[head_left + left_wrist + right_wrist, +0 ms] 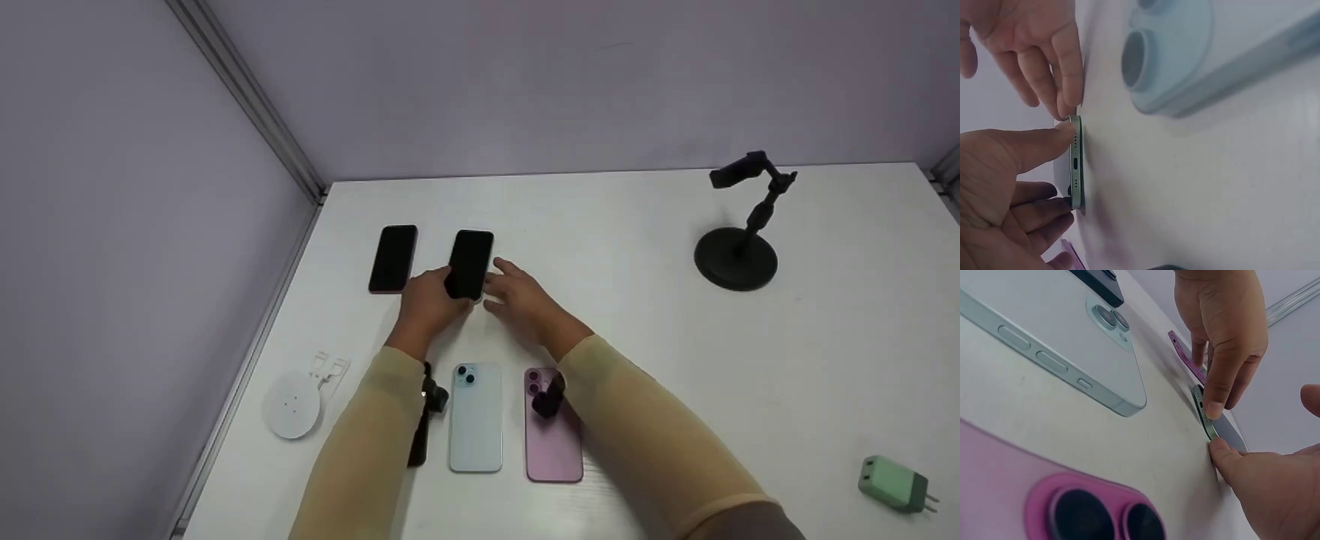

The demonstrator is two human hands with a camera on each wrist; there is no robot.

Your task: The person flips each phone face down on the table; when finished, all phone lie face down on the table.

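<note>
A white tabletop is extending toward a plain pale-lilac back wall, while a matching side wall is standing at left and a grey vertical profile is lining their corner.

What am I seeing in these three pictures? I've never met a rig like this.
There is no machine, just a person's bare left hand and right hand. The wide picture comes from a head camera looking forward and down; the other two come from the left wrist camera and right wrist camera. At a white table, the left hand grips a green-edged smartphone, screen up; the right hand is at its right side. A pink-edged smartphone lies left of it. Nearer the person are a light blue smartphone and a pink smartphone, backs up, and a dark smartphone partly hidden by the left sleeve. A white disc lies at left; a black stand and green charger at right.
</note>
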